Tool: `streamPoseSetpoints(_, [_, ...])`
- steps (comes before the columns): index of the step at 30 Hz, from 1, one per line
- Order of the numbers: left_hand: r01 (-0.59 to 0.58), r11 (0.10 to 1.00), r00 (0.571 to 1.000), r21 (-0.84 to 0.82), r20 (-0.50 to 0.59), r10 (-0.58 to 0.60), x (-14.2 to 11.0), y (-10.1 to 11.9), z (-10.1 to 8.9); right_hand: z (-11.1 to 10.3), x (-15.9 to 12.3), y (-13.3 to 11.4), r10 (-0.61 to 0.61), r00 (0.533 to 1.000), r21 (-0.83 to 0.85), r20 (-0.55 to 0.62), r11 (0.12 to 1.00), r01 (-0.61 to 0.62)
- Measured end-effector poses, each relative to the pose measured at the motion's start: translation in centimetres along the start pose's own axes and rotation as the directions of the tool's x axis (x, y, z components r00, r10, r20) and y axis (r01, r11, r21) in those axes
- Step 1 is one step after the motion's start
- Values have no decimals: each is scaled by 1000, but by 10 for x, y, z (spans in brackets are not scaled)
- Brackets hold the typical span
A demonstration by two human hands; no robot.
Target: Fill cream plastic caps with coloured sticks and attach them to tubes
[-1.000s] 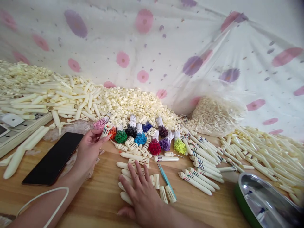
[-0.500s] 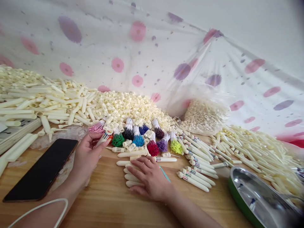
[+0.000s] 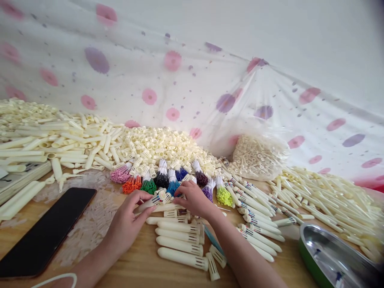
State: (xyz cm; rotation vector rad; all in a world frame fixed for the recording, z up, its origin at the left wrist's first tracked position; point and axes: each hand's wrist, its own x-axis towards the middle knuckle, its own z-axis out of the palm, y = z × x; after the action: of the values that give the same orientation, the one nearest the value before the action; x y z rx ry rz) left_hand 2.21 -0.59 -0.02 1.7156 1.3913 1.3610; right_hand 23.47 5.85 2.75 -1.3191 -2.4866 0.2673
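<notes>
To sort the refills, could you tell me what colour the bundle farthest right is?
The rightmost bundle has yellow-green tips, seen in the head view.

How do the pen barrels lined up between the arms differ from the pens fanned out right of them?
The middle barrels show plain slots, while the fanned pens show coloured pieces in theirs. The middle barrels point their rounded ends left; the fanned pens point theirs down to the right. Both are cream-coloured.
</notes>
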Motion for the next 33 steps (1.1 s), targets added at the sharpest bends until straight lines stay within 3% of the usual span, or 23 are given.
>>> streamPoseSetpoints(7, [-9, 1000, 998, 23, 61, 8, -3, -8, 5, 6, 4, 3, 8, 998, 19, 56, 1000, -9])
streamPoseSetpoints(10, [-19, 998, 996, 52, 85, 15, -3, -12, 5, -12, -2, 9, -19, 999, 61, 41, 998, 16])
streamPoseSetpoints(13, [-101, 989, 993, 110, 67, 94, -1, -14, 2, -38, -11, 10, -89, 996, 92, -2, 992, 88])
streamPoseSetpoints(19, [-235, 958, 972, 164, 21, 235, 2, -14, 0, -70, -26, -18, -280, 960, 56, -19, 958, 281])
streamPoseSetpoints(23, [-228, 960, 974, 161, 33, 225, 1, -12, 0, -71, -29, -31, -328, 945, 20, 24, 945, 327])
streamPoseSetpoints(33, [-266, 952, 963, 155, 98, 253, 0, -9, 1, -58, -24, -34, -361, 931, 17, 60, 933, 360])
